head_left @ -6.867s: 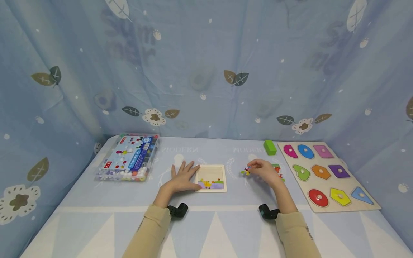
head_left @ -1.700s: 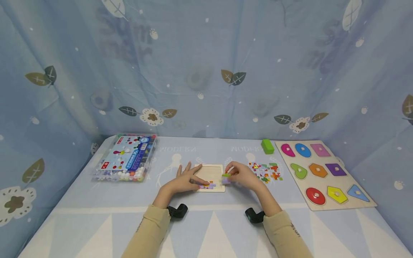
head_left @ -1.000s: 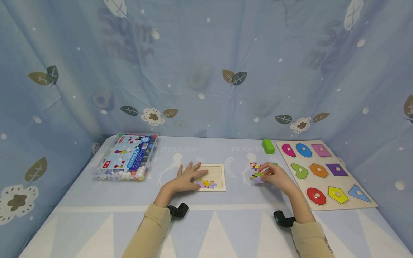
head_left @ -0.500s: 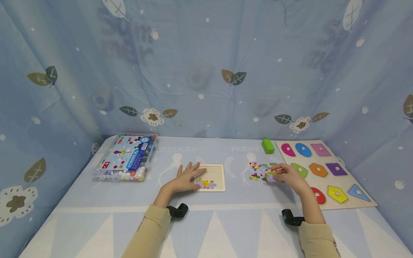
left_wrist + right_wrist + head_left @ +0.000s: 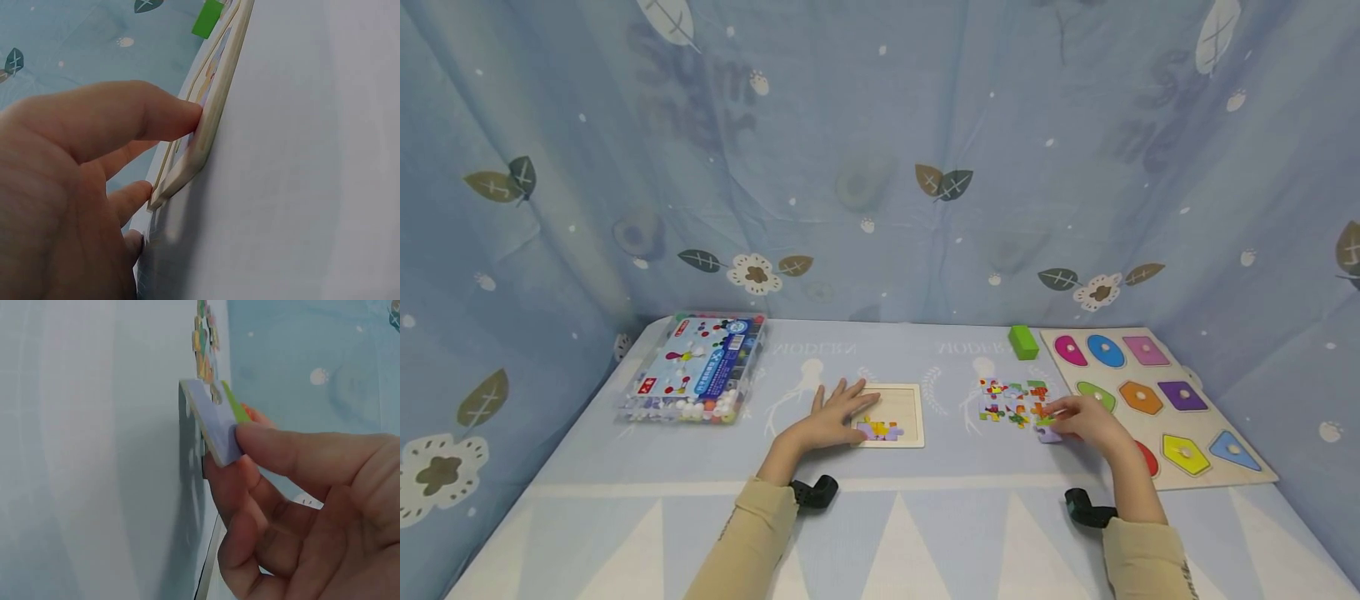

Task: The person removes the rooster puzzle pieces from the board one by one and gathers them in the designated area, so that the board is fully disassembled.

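Note:
My left hand (image 5: pixel 827 421) rests on the left edge of a small wooden puzzle tray (image 5: pixel 913 400), fingers spread, with the thumb on its near left corner. Joined yellow and purple jigsaw pieces (image 5: pixel 880 429) lie along the tray's bottom left. In the left wrist view the thumb presses the rim of the tray (image 5: pixel 219 112). My right hand (image 5: pixel 1086 418) pinches a purple and green jigsaw piece (image 5: pixel 215 422) between thumb and fingers, tilted, just over the table. Beside it, several loose jigsaw pieces (image 5: pixel 1011 400) lie in rows.
A wooden shape board (image 5: pixel 1150 429) with coloured knobbed shapes lies at the right, partly behind my right hand. A green block (image 5: pixel 1023 342) stands at the back. A clear plastic case of beads (image 5: pixel 696 367) sits at the left. A patterned curtain (image 5: pixel 880 167) hangs behind the table.
The jigsaw piece in my right hand has come from the tray's right side across to the near right end of the loose pieces. My left hand stays on the tray.

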Action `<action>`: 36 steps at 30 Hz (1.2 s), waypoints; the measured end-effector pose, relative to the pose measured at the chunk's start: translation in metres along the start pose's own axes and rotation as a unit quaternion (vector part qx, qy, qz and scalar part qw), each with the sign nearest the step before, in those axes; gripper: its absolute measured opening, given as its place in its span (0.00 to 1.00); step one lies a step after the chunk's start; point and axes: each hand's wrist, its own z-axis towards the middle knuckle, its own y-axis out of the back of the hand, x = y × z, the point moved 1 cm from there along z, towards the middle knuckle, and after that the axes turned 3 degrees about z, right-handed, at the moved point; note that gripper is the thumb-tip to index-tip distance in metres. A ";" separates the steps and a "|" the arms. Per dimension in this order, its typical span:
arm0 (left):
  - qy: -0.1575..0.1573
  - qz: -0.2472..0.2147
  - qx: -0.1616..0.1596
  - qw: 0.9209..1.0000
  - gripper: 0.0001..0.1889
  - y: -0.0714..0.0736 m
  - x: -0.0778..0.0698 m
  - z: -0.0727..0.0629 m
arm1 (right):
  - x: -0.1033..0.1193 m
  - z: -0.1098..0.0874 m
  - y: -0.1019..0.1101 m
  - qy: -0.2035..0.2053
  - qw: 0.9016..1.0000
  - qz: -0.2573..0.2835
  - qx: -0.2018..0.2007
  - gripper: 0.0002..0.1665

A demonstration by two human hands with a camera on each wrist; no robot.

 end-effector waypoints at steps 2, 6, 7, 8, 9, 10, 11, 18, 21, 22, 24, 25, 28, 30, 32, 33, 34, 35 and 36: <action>-0.001 -0.001 0.000 1.000 0.36 0.000 0.000 0.000 | -0.001 0.000 0.001 -0.012 1.000 -0.004 0.000 0.16; 0.000 0.000 -0.001 1.000 0.36 0.000 -0.001 -0.001 | -0.002 0.000 0.000 -0.019 1.000 -0.012 -0.005 0.15; -0.001 -0.001 -0.002 1.000 0.36 0.000 -0.001 -0.001 | -0.002 0.000 0.000 -0.020 1.000 -0.014 -0.006 0.14; -0.002 -0.002 -0.004 1.000 0.36 0.000 -0.001 -0.001 | -0.003 0.001 0.000 -0.019 1.000 -0.017 -0.009 0.14; -0.002 -0.002 -0.005 1.000 0.36 0.000 -0.001 -0.001 | -0.003 0.001 -0.001 -0.019 1.000 -0.021 -0.011 0.14; -0.002 -0.002 -0.005 1.000 0.36 0.000 -0.002 -0.001 | -0.003 0.001 -0.001 -0.020 0.999 -0.024 -0.014 0.14; -0.003 -0.003 -0.005 1.000 0.36 0.000 -0.002 -0.001 | -0.004 0.001 -0.001 -0.021 0.999 -0.027 -0.016 0.14; -0.003 -0.002 -0.006 1.000 0.36 0.000 -0.002 -0.001 | -0.003 0.001 -0.001 -0.019 0.998 -0.056 -0.037 0.16; 0.000 -0.002 -0.005 1.000 0.36 0.000 -0.002 -0.001 | -0.001 0.001 -0.001 -0.004 0.998 -0.054 -0.044 0.16; 0.000 -0.002 -0.005 1.000 0.36 0.001 -0.002 -0.001 | 0.000 0.002 -0.001 0.002 0.998 -0.049 -0.046 0.16; 0.001 0.000 -0.004 1.000 0.36 0.001 -0.001 -0.001 | 0.002 0.003 -0.001 0.012 0.998 -0.039 -0.050 0.16; 0.002 0.000 -0.004 1.000 0.36 0.001 -0.001 -0.001 | 0.003 0.004 -0.001 0.018 0.998 -0.034 -0.052 0.16; -0.001 -0.002 -0.009 1.000 0.36 0.001 -0.001 -0.001 | 0.006 0.006 -0.004 0.025 0.998 -0.019 -0.058 0.16; -0.003 -0.005 -0.012 1.000 0.36 0.001 -0.001 0.000 | 0.009 0.007 -0.007 0.030 0.998 -0.004 -0.059 0.17; -0.004 -0.010 -0.015 1.000 0.37 0.000 -0.002 0.000 | 0.010 0.009 -0.011 0.031 0.998 0.009 -0.058 0.17; -0.004 -0.011 -0.016 1.000 0.37 0.000 -0.002 0.000 | 0.010 0.010 -0.013 0.031 0.998 0.015 -0.057 0.18; -0.004 -0.012 -0.017 1.000 0.37 0.000 -0.002 0.000 | 0.011 0.011 -0.015 0.035 0.998 0.019 -0.055 0.18; -0.005 -0.013 -0.017 1.000 0.37 -0.001 -0.001 0.000 | 0.012 0.012 -0.016 0.040 0.998 0.021 -0.053 0.18; -0.006 -0.014 -0.017 1.000 0.37 -0.001 -0.001 0.000 | 0.013 0.013 -0.017 0.043 0.997 0.022 -0.053 0.18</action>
